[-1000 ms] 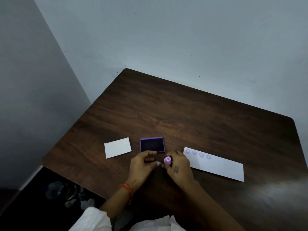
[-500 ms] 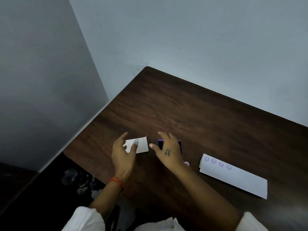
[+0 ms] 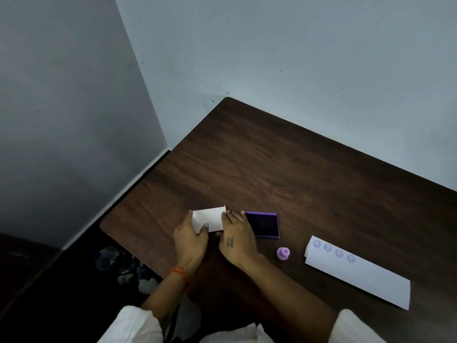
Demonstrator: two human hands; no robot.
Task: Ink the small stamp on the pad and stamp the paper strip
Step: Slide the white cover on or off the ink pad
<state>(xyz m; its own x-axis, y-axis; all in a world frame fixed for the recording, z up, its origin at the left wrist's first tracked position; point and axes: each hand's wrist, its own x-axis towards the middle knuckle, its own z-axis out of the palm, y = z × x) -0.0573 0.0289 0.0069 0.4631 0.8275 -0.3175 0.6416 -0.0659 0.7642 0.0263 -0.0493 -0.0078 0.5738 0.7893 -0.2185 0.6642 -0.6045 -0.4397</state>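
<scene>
The small lilac stamp [image 3: 283, 253] stands alone on the dark wooden table [image 3: 309, 184], with no hand on it. To its right lies the white paper strip [image 3: 366, 278], with several purple prints along its left end. The open purple ink pad [image 3: 265, 224] sits just left of the stamp. My left hand [image 3: 191, 243] grips a small white card [image 3: 210, 219] from its left edge, thumb on top. My right hand [image 3: 237, 240] holds the card's right edge with its fingertips and partly covers the pad's left side.
The table's left edge [image 3: 118, 219] and rounded front-left corner are close to my left hand. Grey walls meet behind the table's far corner. Dark clutter lies on the floor [image 3: 118, 263] below the left edge.
My right hand has let go of the stamp, which now stands on the table. Both hands have moved left onto the white card. The view has swung left.
</scene>
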